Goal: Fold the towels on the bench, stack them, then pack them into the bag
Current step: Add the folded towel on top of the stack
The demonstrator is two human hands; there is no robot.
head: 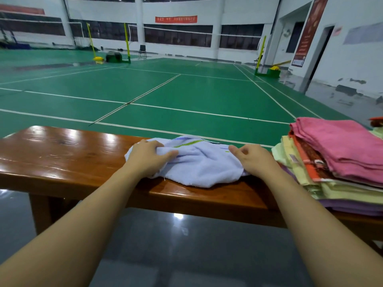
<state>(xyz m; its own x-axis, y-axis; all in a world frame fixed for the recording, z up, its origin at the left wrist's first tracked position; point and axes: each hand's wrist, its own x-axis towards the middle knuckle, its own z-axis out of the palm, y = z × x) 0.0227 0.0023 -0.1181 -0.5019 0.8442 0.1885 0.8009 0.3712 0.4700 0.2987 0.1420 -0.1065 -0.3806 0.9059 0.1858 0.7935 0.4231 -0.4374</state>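
Folding is in hand: the left hand [148, 154] grips the towel's [199, 164] bunched edge in curled fingers, the right hand [251, 157] pinches its other end. Next, spread it flat on the surface [62, 154] (stack [335, 160] just right of the right fingers).

Green sports-hall floor [186, 94] with white court lines ran out to the far wall. Yellow net posts [126, 41] stood on green bases at left, another yellow post [261, 52] at right; a white net cord stretched between them. A black folding chair [142, 51] sat near the far wall. Red banner [176, 19] hung high on the white wall. Tall red vertical poster [306, 34] hung at right beside a dark doorway [320, 56]. Glossy grey tiled floor [165, 245] lay nearest.
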